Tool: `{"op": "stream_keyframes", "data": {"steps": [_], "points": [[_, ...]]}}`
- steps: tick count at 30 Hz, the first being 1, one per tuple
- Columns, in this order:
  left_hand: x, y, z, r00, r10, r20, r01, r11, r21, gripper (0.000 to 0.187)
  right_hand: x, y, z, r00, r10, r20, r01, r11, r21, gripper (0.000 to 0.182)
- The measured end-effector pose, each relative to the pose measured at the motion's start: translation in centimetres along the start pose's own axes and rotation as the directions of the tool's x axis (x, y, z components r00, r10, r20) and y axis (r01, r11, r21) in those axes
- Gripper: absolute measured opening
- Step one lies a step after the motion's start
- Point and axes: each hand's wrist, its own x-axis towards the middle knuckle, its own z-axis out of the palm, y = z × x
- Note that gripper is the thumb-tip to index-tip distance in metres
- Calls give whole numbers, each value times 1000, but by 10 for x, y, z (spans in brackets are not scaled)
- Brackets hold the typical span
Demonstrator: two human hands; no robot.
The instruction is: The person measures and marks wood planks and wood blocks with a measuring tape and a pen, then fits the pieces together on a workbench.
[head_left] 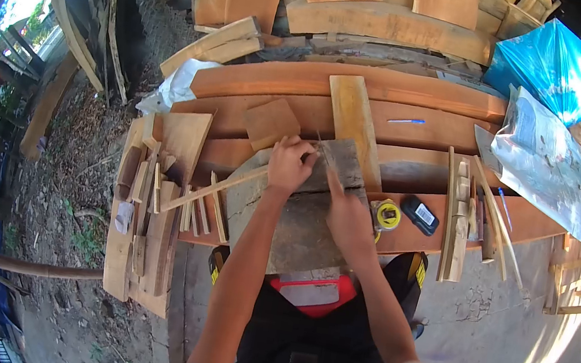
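Observation:
My left hand (291, 165) is closed on a narrow wooden strip (230, 184), whose long end slants down to the left. My right hand (350, 224) is closed with its index finger stretched forward along a thin blade-like tool (325, 158); its handle is hidden in the palm. The blade lies close to the strip's far end, beside my left fingers. Both hands are over a worn, cracked wooden board (309, 233) in front of my body. A red and grey object (311, 293) shows beneath the board's near edge.
Wood pieces (162, 237) are stacked at the left, and sticks (460, 229) lie at the right. A yellow tape measure (387, 215), a dark case (421, 214) and a blue pen (406, 121) rest on reddish planks (278, 116). Plastic sheeting (549, 160) covers the far right.

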Motion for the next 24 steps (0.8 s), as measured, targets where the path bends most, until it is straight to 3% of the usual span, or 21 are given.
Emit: {"op": "stream_keyframes", "data": {"steps": [3,7,11,14,16,20,22,24], "points": [[3,2,1,997,-78,27,80,996,-41,8,46,5,7,996,67,57,-63,996,-68,67],[-9,4,-5,995,64,77,-66,998,21,9,30,-4,11,988,143,66,-136,985,-102,68],[-6,10,-5,998,35,43,-36,999,26,10,45,-7,-7,982,133,132,-126,990,-62,66],[-5,12,-4,999,6,39,-7,999,46,8,33,-11,-6,970,207,-127,-189,972,141,45],[-9,10,-2,1000,6,23,-7,998,57,8,33,-5,2,975,210,-72,-208,977,39,30],[-7,8,0,1000,19,12,-19,998,68,6,35,-2,13,975,208,-83,-216,970,-111,23],[-10,11,3,1000,-1,14,0,998,67,6,6,6,5,995,80,-58,-89,978,-186,20],[-7,13,1,1000,-16,4,16,997,75,6,-58,5,-26,992,102,78,-75,954,-290,18]]}}
